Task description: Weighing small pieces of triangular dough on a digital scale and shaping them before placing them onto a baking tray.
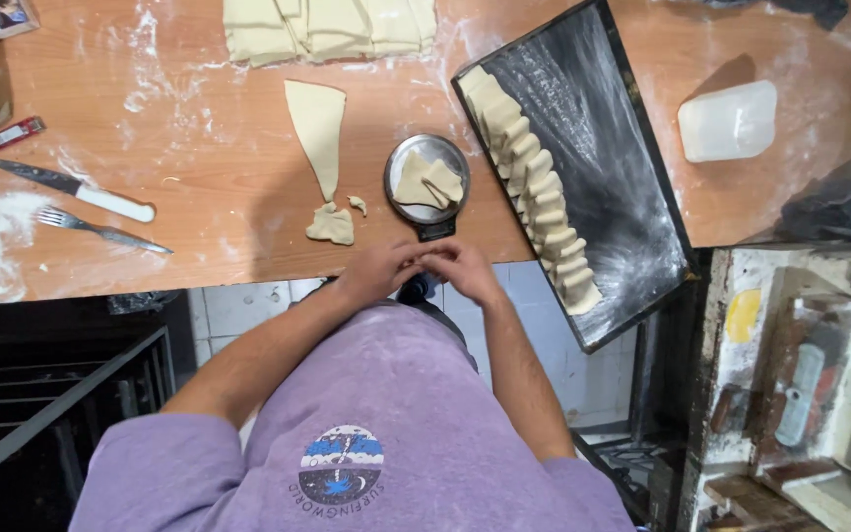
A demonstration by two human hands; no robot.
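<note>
A floured wooden surface (pixel 199 167) ran across the top of the view, its near edge just above the person's lap. The left hand (pixel 378 272) and right hand (pixel 462 270) met at that edge, fingers (pixel 424 260) curled together and touching; whether anything was pinched between them I could not tell. Just beyond the hands sat a small round scale (pixel 426 181) with folded dough pieces on its pan. Left of it lay a long dough triangle (pixel 317 123) with a small dough scrap (pixel 331 225) at its tip. To the right, a dark baking tray (pixel 622 197) held a row of shaped dough. A knife (pixel 71 189) and a fork (pixel 100 231) lay far left.
</note>
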